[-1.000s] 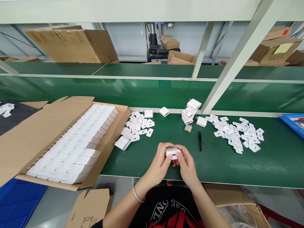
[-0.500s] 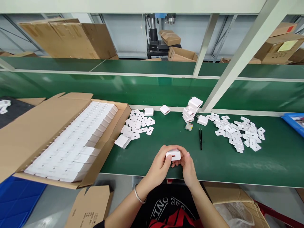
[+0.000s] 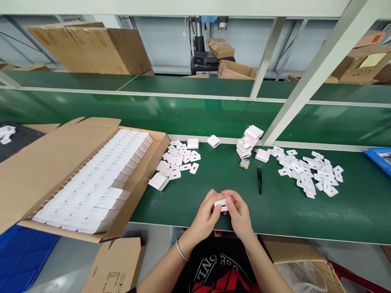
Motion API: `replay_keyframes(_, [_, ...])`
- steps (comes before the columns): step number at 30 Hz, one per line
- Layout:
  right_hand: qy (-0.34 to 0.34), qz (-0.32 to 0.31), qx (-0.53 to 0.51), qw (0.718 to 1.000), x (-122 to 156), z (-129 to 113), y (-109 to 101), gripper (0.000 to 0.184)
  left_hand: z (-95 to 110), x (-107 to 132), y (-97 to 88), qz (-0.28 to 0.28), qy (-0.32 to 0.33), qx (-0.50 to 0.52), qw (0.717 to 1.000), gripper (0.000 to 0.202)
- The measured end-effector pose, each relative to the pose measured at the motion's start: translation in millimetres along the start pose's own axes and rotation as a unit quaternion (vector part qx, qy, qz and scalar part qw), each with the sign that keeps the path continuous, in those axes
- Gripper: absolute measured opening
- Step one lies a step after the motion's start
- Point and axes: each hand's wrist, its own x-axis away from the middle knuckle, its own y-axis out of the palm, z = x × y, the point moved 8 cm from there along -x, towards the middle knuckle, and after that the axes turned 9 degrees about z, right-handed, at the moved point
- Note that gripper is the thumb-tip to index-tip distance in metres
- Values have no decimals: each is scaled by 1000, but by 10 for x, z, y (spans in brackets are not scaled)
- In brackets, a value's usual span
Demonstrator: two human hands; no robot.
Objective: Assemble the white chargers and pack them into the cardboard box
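Note:
Both my hands hold one small white charger housing (image 3: 222,202) just above the near edge of the green bench (image 3: 290,211). My left hand (image 3: 206,213) grips it from the left, fingers curled round it. My right hand (image 3: 240,213) closes over it from the right, fingers pressing on its top. Only a sliver of the white part shows between my fingers. Black tweezers (image 3: 260,180) lie on the mat a little to the right of my hands.
An open cardboard box (image 3: 61,162) full of white housings fills the left. Small white cover plates lie in piles at centre-left (image 3: 180,159) and right (image 3: 308,175). A stack of housings (image 3: 247,142) stands by the slanted frame post (image 3: 305,77). A blue tray (image 3: 380,156) sits far right.
My hands have closed more tightly round the white housing and dropped slightly toward the bench edge. Its red port face, visible earlier, is now covered by my fingers.

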Motion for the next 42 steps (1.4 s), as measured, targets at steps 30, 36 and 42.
replay_keyframes(30, [-42,-32,88,995,29,-3,37,43,-65,-4,-60,39,-35,7,999,49])
replay_keyframes(36, [-51,-16,72,996,23,7,8,41,-62,-7,-58,29,-47,16,998,57])
replay_keyframes(42, [-51,-43,74,995,46,-17,26,43,-61,-12,-70,44,-36,35,998,50])
